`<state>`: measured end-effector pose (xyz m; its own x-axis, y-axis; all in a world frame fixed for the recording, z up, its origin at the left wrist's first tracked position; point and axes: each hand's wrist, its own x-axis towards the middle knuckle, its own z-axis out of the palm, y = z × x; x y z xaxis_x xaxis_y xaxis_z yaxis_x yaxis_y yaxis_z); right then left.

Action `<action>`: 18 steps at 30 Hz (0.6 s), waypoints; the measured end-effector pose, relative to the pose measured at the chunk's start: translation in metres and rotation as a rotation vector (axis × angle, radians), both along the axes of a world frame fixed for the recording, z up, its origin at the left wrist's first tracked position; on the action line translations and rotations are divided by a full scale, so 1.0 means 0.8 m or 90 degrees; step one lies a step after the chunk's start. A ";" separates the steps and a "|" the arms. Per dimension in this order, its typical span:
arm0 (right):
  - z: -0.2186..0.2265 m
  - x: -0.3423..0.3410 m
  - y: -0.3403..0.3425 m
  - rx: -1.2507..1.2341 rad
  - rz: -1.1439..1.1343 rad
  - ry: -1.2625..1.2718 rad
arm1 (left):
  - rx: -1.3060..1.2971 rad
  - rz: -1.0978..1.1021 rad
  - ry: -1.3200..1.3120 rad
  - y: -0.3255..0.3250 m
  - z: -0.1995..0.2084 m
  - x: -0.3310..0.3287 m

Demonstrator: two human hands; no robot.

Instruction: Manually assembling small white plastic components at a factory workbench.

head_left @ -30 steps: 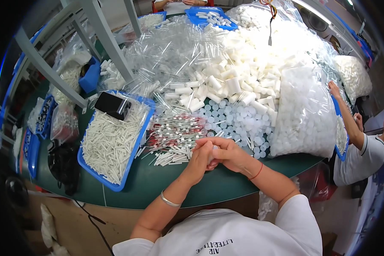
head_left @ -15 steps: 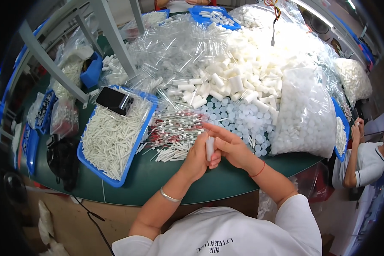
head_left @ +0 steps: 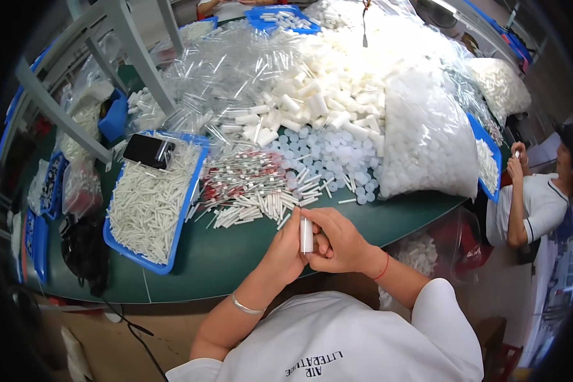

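A short white cylinder (head_left: 307, 235) with a glossy side stands upright between my two hands, close to the table's near edge. My left hand (head_left: 282, 249) closes on it from the left, thumb and fingers along its side. From the right, my right hand (head_left: 342, 243) has its index finger over the upper end and its other fingers curled against it. Just beyond my hands lie thin white sticks (head_left: 261, 209) and a heap of slim rods with white ends and red parts (head_left: 242, 178). Translucent round caps (head_left: 334, 156) spread behind them.
A blue tray (head_left: 186, 216) of white sticks, with a black phone-like device (head_left: 149, 150) on it, sits left. White cylinders (head_left: 337, 89) and clear tubes (head_left: 219, 79) pile up behind. A full plastic bag (head_left: 426, 140) stands right. Grey metal posts (head_left: 139, 54) rise at left. Another person (head_left: 528, 200) works at right.
Both hands have drawn back from the heap toward my body, still holding the cylinder. Scattered white sticks beside the caps now show. The whole view has shifted a little.
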<state>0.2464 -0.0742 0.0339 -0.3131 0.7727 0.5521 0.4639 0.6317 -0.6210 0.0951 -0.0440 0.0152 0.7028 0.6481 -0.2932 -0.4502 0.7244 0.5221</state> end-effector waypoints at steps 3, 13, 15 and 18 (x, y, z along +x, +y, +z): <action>-0.017 0.011 -0.031 -0.039 -0.060 0.037 | -0.035 -0.078 -0.050 -0.020 -0.007 0.009; -0.061 0.108 -0.200 -0.398 -0.346 0.204 | 0.690 0.216 0.759 -0.034 0.005 -0.035; -0.090 0.133 -0.243 -0.495 -0.417 0.163 | 0.900 0.301 0.866 -0.011 -0.021 -0.044; -0.185 0.180 -0.318 -0.635 -0.506 0.140 | 1.040 0.295 0.896 0.002 -0.031 -0.041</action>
<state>0.3906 -0.3289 -0.1139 0.4425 0.8097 -0.3855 0.3251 -0.5455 -0.7725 0.0620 -0.0423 -0.0099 0.3525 0.7962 0.4917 0.6937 -0.5750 0.4337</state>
